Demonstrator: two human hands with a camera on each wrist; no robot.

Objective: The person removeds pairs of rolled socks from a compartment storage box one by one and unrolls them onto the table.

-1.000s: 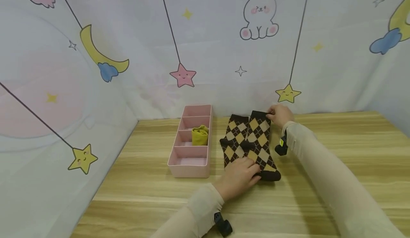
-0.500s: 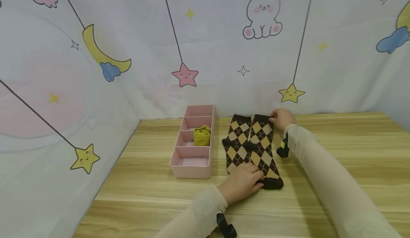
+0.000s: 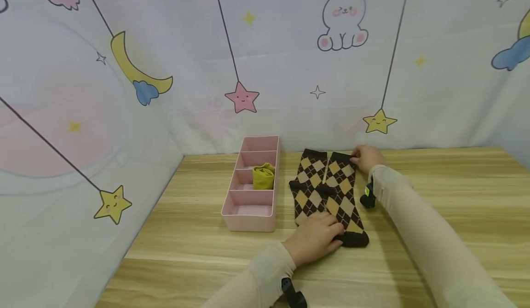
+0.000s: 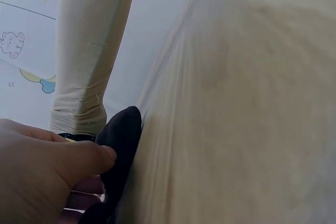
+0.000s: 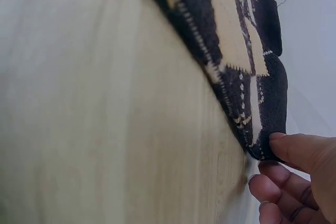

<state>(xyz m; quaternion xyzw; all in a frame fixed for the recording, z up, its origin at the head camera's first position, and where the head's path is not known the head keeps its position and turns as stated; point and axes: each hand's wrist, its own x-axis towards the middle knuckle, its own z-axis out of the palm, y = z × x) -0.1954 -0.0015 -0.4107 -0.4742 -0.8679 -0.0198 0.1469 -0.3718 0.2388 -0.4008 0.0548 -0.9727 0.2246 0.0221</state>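
Observation:
Two brown argyle socks with yellow and beige diamonds lie side by side on the table, cuffs toward the back. My right hand [image 3: 367,159] pinches the outer corner of the right sock's [image 3: 341,179] dark cuff; in the right wrist view, the thumb lies on top of that cuff [image 5: 274,106] with the fingers beneath. Over the toe end, my left hand [image 3: 315,236] holds the socks and covers the left sock's [image 3: 309,170] toe. Its thumb lies against a black toe [image 4: 122,135] in the left wrist view, with curled fingers behind.
Left of the socks stands a pink divided box [image 3: 248,223] with a row of compartments. A rolled mustard-yellow sock-like bundle [image 3: 263,177] sits in one of them. Behind the table [image 3: 186,248] hangs a white curtain [image 3: 281,59] printed with stars and rabbits.
The right sock has slid a little toward me, with both hands moving along. Its cuff now sits slightly nearer than the left sock's. The head view has shifted slightly.

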